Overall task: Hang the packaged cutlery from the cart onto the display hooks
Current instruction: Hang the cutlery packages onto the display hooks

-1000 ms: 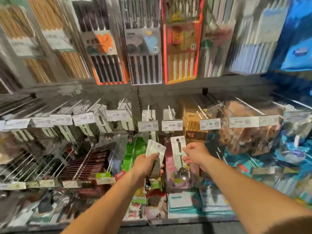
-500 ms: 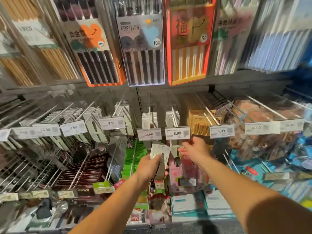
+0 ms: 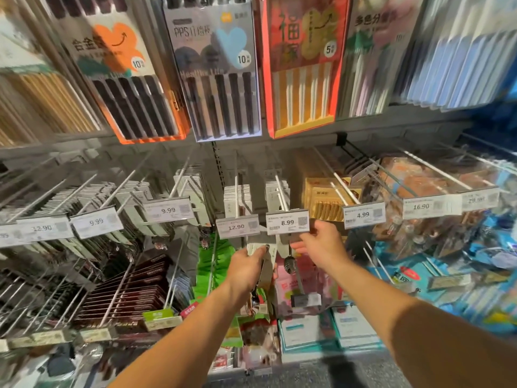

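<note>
My left hand grips a small bundle of packaged cutlery, white cards with dark handles, held just below the 12.90 tag. My right hand reaches up under the 8.99 tag. Its fingers rest on the card of one cutlery pack, whose spoon head dangles below. That pack sits at the front tip of the 8.99 hook; the tag hides whether the card is on the rod. More white packs hang at the back of this hook. The cart is out of view.
Neighbouring hooks carry white cutlery cards on the left and yellow packs on the right. Large chopstick boxes hang overhead. Green packets, brown boxes and blue goods fill the lower rows.
My right hand has risen with its single pack from mid-height up to the 8.99 hook's tip. My left hand followed upward a little with its bundle. The view tilted up and closer.
</note>
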A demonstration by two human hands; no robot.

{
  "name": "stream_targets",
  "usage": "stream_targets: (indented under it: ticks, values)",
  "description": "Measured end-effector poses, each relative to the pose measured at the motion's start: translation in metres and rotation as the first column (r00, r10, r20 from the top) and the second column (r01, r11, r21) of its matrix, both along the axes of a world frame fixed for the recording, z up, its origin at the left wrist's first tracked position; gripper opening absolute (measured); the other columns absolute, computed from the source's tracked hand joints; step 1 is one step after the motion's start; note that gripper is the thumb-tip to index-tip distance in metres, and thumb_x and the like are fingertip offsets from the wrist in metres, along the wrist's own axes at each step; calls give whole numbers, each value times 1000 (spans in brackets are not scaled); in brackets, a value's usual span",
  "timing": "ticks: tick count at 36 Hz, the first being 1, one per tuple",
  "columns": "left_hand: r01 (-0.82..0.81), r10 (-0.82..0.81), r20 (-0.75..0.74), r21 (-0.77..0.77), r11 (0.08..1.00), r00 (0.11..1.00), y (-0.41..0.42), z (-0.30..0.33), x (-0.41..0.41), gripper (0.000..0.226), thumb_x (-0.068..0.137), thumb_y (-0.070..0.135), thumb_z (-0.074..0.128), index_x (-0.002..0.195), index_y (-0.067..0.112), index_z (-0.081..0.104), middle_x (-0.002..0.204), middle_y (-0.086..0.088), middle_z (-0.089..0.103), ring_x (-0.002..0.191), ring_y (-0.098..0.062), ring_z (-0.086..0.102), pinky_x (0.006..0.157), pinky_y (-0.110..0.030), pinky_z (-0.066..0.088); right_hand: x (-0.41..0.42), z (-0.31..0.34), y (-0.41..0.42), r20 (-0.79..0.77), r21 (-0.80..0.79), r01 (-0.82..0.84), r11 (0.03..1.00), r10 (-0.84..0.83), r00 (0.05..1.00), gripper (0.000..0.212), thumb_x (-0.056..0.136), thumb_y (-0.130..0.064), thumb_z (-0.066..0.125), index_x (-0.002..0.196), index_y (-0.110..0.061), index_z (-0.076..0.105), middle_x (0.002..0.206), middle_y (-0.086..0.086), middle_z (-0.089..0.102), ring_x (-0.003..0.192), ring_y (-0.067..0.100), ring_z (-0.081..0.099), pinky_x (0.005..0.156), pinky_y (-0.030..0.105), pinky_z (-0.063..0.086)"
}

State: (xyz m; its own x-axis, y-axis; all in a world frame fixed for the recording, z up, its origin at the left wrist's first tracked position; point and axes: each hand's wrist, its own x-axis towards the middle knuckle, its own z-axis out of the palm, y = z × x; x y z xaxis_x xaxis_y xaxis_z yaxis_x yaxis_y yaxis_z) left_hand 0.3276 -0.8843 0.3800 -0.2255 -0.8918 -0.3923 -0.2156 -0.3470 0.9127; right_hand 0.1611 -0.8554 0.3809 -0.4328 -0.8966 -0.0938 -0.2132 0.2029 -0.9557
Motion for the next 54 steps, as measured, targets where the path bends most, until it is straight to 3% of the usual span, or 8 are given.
stream_targets:
  ticks: [3,10,17,26,38,44,48,54]
  values:
    - [-12,12,20,-16,1000,1000,-10,-13,-1,48,91,44,63,119,6,51,108,-21,71,96,-40,70,91,-56,55,1,-1,-3,-14,36,20,999,-19,1000,24,97,-3,53,98,-26,57,91,-8,66,75,10,73,71,32,62]
    - [-29,29,-82,2,1000,996,-6,-8,8,16,101,22,57,101,6,56,73,-15,72,58,-30,68,45,-29,53,6,7,-28,30,122,142,982,-147,989,32,89,5,64,77,-24,55,90,1,67,89,26,69,82,46,59]
    - [-7,4,-130,-23,1000,992,-2,-16,15,12,92,21,70,93,9,69,82,-10,76,79,-37,72,79,-54,59,16,7,-39,-20,239,326,915,-331,944,35,91,-4,63,125,-6,56,133,13,54,112,28,57,85,32,52]
    - [-42,39,-130,-23,999,991,13,-22,-6,16,91,23,71,104,12,71,94,-4,77,70,-12,72,56,-20,52,16,-27,-15,251,324,-239,915,161,955,52,75,-57,72,108,-16,71,102,3,76,95,27,71,84,40,58]
    - [-194,191,-74,-37,980,979,29,-21,-16,43,100,46,50,101,5,62,88,-13,72,81,-32,69,74,-42,59,-7,-10,19,435,260,-256,931,124,892,19,100,-18,57,116,-18,65,111,2,72,102,17,66,91,37,52]
    - [-247,250,-179,37,968,952,28,-10,-3,53,105,33,46,137,-7,33,70,-16,69,52,-25,60,45,-30,52,-14,-1,17,307,223,-161,961,87,948,40,88,-26,73,124,-13,61,123,1,64,117,19,58,100,33,48]
    - [-208,205,-207,9,978,957,26,-7,-4,44,105,31,46,126,-8,41,72,-18,69,48,-22,61,44,-29,53,-8,3,10,301,147,-112,983,64,952,6,92,-17,68,97,-16,68,103,1,73,97,14,68,90,33,56]
    - [-127,114,-211,-49,991,971,26,-2,-7,30,106,31,44,97,5,56,71,-16,71,55,-26,61,54,-31,53,3,6,-3,194,125,-25,992,1,981,16,94,-11,63,91,-27,64,96,-3,73,86,15,72,83,40,60]
